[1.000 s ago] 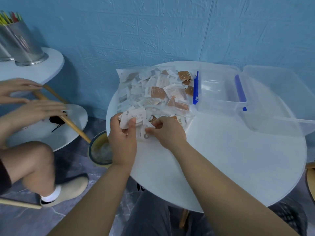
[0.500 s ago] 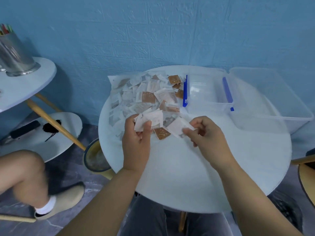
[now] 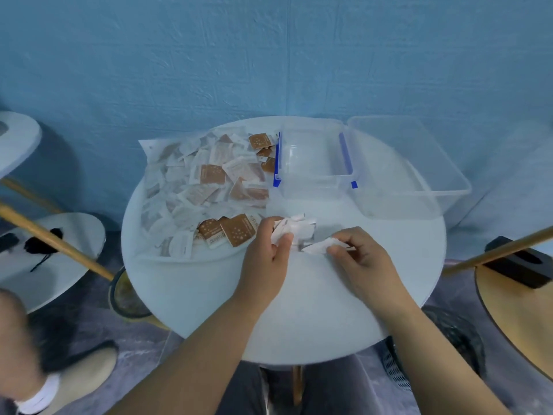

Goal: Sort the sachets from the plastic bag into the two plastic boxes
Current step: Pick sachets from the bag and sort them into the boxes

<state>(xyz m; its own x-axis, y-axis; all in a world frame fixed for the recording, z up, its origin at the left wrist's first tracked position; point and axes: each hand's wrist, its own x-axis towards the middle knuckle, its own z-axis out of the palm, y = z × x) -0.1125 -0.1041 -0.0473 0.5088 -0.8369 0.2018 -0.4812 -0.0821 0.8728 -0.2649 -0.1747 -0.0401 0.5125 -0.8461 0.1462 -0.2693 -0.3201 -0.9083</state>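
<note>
Near the table's [image 3: 299, 310] front edge, my left hand [image 3: 266, 250] grips a bunch of white sachets [image 3: 294, 227] while my right hand [image 3: 362, 259] pinches a single sachet [image 3: 317, 248]. Back right, the clipped box [image 3: 311, 188] and big box [image 3: 419, 205] look empty (barely started, I'd say). The plastic bag [image 3: 148, 146] on the left is loaded.

Print on the sachets [image 3: 209, 187] too blurred to read, no other legible text

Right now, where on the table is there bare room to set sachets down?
Bare: the table along its near edge, below the left hand and right hand, and its right side before the big box. Crowded: the bag at back left, the small box behind, sachets in both hands mid-table.
</note>
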